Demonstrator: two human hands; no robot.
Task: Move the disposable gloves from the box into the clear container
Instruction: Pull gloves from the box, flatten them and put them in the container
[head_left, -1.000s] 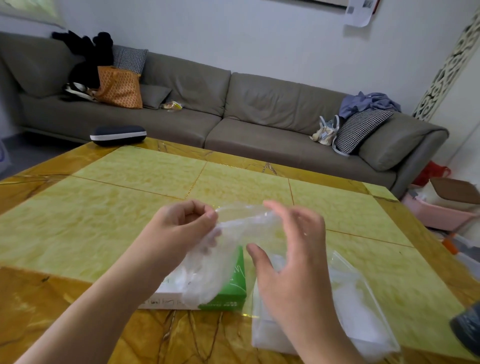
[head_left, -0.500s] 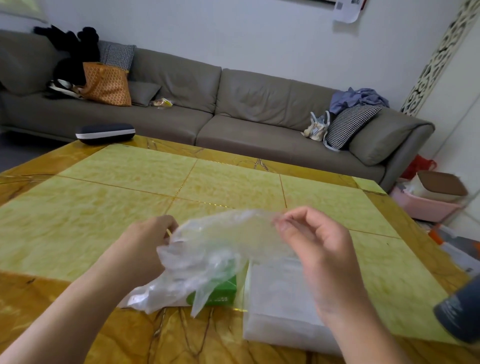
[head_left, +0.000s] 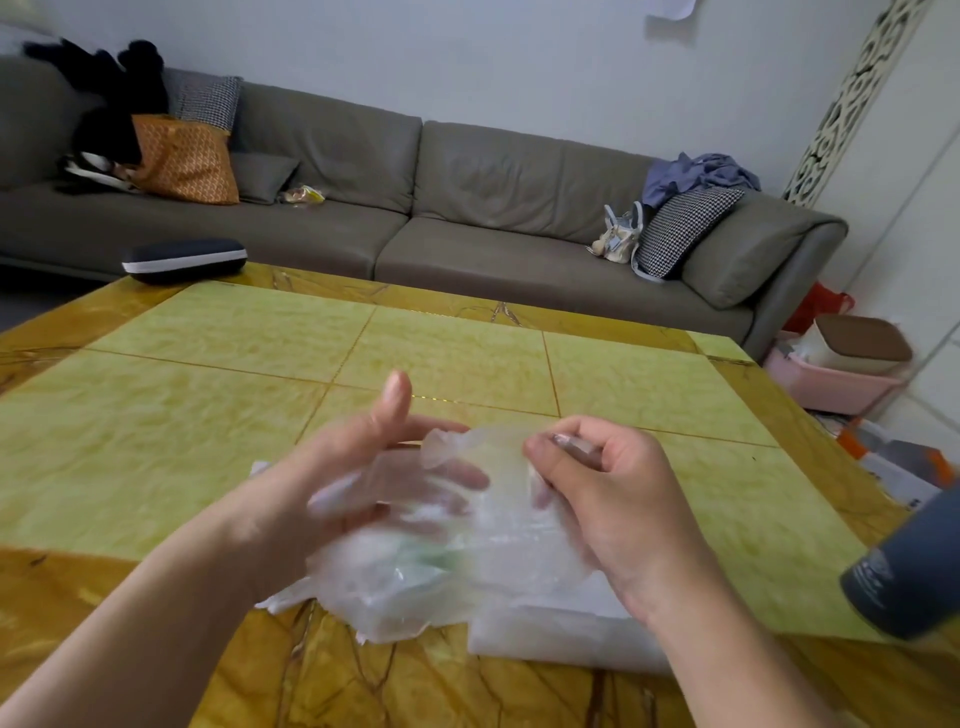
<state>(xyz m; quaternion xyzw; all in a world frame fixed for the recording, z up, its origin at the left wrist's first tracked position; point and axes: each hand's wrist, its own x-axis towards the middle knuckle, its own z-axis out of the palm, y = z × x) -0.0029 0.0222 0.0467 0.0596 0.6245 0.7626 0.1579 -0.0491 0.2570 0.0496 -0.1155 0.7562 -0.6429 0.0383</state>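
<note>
In the lower centre of the frame, above the near edge of the yellow-tiled counter (head_left: 171, 415), two bare hands work a bunch of thin, translucent disposable gloves (head_left: 415, 571). The right hand (head_left: 618, 499) has its thumb and fingers curled, pinching the upper edge of the film, probably to keep the slippery sheets together while they are carried. The left hand (head_left: 363, 467) lies with fingers extended and thumb raised, flat against the bunch; the film drapes over its fingers, which show through it. This flat hand appears to support or smooth the gloves rather than grip them, though motion blur leaves the exact contact unclear. The gloves thus lie between the hands and hang below them, their loose ends trailing toward the lower left. A trace of green seen through the film is likely the box (head_left: 436, 558), almost wholly hidden beneath the bunch. The clear container (head_left: 561, 634) sits on the counter just right of it, under the right wrist, so the bunch is held close above its destination and has yet to be lowered in. A dark object (head_left: 909, 571) intrudes at the right edge.
</note>
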